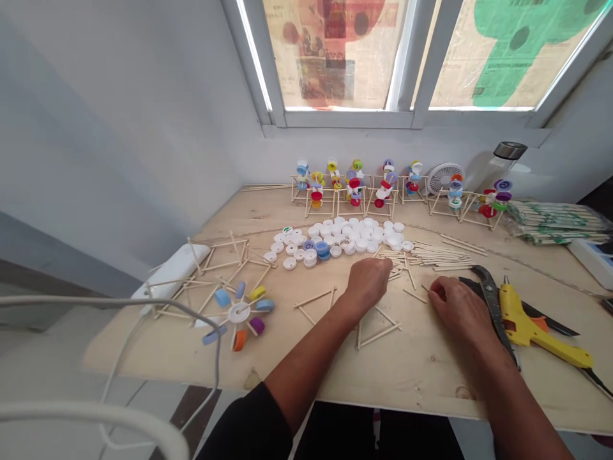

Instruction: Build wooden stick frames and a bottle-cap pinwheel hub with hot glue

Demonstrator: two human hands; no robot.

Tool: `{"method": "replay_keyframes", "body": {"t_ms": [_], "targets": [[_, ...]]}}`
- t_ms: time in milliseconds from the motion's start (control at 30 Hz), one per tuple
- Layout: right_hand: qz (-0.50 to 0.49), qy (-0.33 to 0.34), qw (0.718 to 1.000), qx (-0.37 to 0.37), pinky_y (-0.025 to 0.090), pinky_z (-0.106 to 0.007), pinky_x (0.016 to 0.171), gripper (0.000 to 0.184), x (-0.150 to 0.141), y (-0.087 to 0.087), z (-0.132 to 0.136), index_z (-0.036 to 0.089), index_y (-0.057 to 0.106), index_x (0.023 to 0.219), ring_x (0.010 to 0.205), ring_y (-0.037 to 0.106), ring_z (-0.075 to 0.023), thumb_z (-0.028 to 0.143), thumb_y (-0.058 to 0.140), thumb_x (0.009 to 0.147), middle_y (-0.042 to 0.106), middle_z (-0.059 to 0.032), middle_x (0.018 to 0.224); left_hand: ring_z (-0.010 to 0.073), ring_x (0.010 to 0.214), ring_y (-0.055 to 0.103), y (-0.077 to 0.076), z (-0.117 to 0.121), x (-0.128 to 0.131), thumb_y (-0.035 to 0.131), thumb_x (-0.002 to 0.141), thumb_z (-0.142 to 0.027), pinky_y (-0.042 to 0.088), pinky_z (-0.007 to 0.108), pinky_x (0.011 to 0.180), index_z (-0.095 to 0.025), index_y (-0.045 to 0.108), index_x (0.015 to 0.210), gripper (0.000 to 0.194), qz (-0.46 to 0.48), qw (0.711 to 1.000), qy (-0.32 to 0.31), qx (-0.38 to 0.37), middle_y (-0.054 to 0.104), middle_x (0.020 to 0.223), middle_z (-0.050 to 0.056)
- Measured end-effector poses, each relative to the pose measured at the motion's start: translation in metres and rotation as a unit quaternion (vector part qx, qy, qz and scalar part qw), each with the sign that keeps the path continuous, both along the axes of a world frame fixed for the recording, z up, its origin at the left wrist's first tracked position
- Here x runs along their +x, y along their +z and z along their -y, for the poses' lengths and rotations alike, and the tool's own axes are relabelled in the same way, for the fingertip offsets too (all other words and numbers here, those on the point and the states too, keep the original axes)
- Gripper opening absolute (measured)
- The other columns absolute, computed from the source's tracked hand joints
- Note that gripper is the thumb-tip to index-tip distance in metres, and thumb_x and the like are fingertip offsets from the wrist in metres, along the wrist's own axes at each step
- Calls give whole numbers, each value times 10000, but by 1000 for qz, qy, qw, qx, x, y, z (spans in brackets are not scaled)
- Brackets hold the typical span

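Observation:
My left hand (368,285) is curled downward over the plywood board (421,377), just in front of a scatter of loose wooden sticks (397,268). Whether its fingers pinch a stick is hidden. My right hand (456,311) rests further right, with its fingers bent down beside a short stick (414,295) and its heel close to black-handled shears (491,303). A yellow hot glue gun (531,326) lies to the right of those shears. Below my left hand lies a triangle of glued sticks (378,335), and another (313,306) lies to its left.
White and coloured bottle caps (340,236) are heaped mid-board. Behind them stand several stick frames with cap wheels (352,195), a small white fan (444,177) and a bag of sticks (555,222). A cap wheel (239,313) and a grey cable (143,301) are at left.

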State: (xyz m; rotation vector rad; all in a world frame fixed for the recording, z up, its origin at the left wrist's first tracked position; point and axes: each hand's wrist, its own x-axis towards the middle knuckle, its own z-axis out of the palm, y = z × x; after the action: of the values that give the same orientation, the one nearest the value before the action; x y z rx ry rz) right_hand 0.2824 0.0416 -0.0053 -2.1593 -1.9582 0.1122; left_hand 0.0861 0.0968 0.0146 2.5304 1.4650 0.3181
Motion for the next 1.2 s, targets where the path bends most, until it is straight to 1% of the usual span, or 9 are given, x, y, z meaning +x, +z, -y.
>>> {"method": "replay_keyframes", "body": {"t_ms": [433,567,667,767,867,900,967,1100,1200], "targets": [[-44,49,998,15,369,-302,598,152,-4,-3,-1,217,595,756,714,561,-208,307,474,780,640,-33,737,232,855,644,-2,-3,13,459,830,-79,452,308,672,-148,616,911,190,-66,997,-33,16,691,890,125],[-149,97,980,88,423,-336,685,208,-13,16,6,208,642,848,758,575,-217,339,491,788,662,-63,813,232,841,637,1,0,6,432,843,-97,438,300,650,-157,597,944,203,-61,998,-18,24,685,887,118],[-297,157,931,146,460,-317,704,220,-33,59,29,251,646,985,788,587,-201,343,530,822,658,-55,891,230,821,628,3,8,-1,419,846,-111,415,286,617,-170,583,958,207,-50,998,2,29,679,872,104],[-418,281,836,218,472,-292,609,263,-59,111,57,313,629,1079,718,592,-194,302,575,822,638,-31,774,224,802,615,6,17,-7,398,863,-132,389,278,599,-180,581,953,209,-36,998,24,33,674,865,97],[-470,371,763,243,464,-280,534,250,-71,136,69,356,629,1082,583,563,-163,357,560,842,615,-5,671,216,787,607,10,24,-13,369,893,-169,364,276,591,-188,585,936,222,-19,998,45,39,671,846,94],[-461,376,771,226,468,-275,540,243,-69,135,67,352,633,1076,581,568,-158,345,562,843,615,0,662,213,783,606,11,26,-15,364,900,-184,357,275,589,-192,586,931,225,-7,998,51,41,672,837,90],[-399,337,837,166,475,-262,576,225,-59,117,56,320,647,1048,636,595,-154,290,570,839,638,0,699,210,770,607,12,30,-20,365,904,-207,345,276,582,-201,589,919,225,16,997,61,43,676,826,77],[-186,137,970,79,452,-281,578,241,-26,55,28,222,672,931,673,612,-174,367,507,832,683,-33,824,212,755,607,9,42,-32,381,892,-228,343,280,584,-207,599,878,220,71,994,77,27,683,822,60],[-42,50,997,51,425,-317,620,210,-6,21,21,210,657,818,763,608,-223,336,490,803,670,-46,818,197,710,599,6,54,-39,416,867,-228,348,276,595,-205,604,858,189,133,987,86,3,673,771,45]]}}
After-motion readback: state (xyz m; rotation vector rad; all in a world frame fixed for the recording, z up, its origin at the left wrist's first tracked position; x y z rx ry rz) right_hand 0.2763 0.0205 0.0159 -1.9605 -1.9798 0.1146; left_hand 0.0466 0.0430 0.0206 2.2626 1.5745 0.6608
